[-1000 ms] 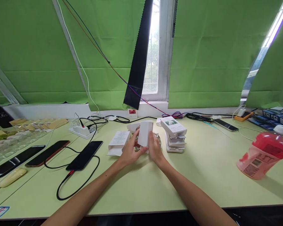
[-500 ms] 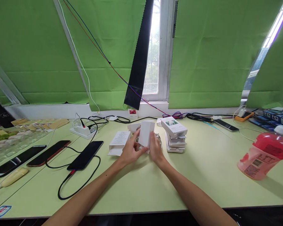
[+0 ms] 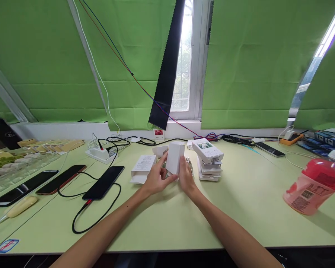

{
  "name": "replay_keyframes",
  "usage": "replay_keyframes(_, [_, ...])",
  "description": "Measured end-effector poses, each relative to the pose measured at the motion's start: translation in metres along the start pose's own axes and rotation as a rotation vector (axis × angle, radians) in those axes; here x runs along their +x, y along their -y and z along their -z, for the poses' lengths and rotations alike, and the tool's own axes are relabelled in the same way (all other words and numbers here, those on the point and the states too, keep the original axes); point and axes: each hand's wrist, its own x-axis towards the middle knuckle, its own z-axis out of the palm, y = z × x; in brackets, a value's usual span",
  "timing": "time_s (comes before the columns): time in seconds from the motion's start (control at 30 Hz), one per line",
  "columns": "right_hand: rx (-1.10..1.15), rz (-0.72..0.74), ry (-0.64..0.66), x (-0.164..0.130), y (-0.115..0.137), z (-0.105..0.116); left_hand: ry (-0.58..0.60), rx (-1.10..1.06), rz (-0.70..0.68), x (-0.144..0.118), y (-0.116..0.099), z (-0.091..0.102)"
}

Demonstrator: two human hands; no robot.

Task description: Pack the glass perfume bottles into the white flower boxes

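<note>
White carton [image 3: 174, 159] pinched between fingers of left hand [image 3: 157, 180] and right hand [image 3: 186, 177], left of box stack [image 3: 210, 168]; long axis tilted upright, right hand nearer stack.

the pale green bench [image 3: 201, 223] i'm viewing remotely carries three phones [image 3: 104, 182] on the left, a white power strip [image 3: 99, 156] beyond them, an open white box [image 3: 142, 167] left of the middle, a stack of white boxes [image 3: 209, 165] right of it, and a pink bottle [image 3: 311, 186] far to the right.

A small white cardboard carton [image 3: 175, 159] is held tilted between the left hand [image 3: 157, 179] and the right hand [image 3: 187, 178]. Its visible surface (partly behind fingers) looks plain.
</note>
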Motion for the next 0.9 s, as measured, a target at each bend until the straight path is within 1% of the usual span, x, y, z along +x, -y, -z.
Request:
replay_keyframes(0.17, [0.047, 0.011, 0.035, 0.0002, -0.002, -0.0004, -0.02, -0.001, -0.028, -0.0025, 0.0006, -0.0023])
replay_keyframes(0.37, [0.087, -0.029, 0.068, 0.0009, -0.0037, -0.0004, -0.047, 0.001, -0.035, -0.0046, -0.0033, -0.0044])
replay_keyframes(0.47, [0.129, -0.024, 0.088, 0.0013, -0.005, -0.0008, -0.053, -0.008, -0.029, -0.0046, -0.0048, -0.0045])
replay_keyframes(0.9, [0.136, -0.044, 0.091, 0.0018, -0.0048, -0.0009, -0.054, -0.014, -0.035, -0.0045, -0.0036, -0.0043])
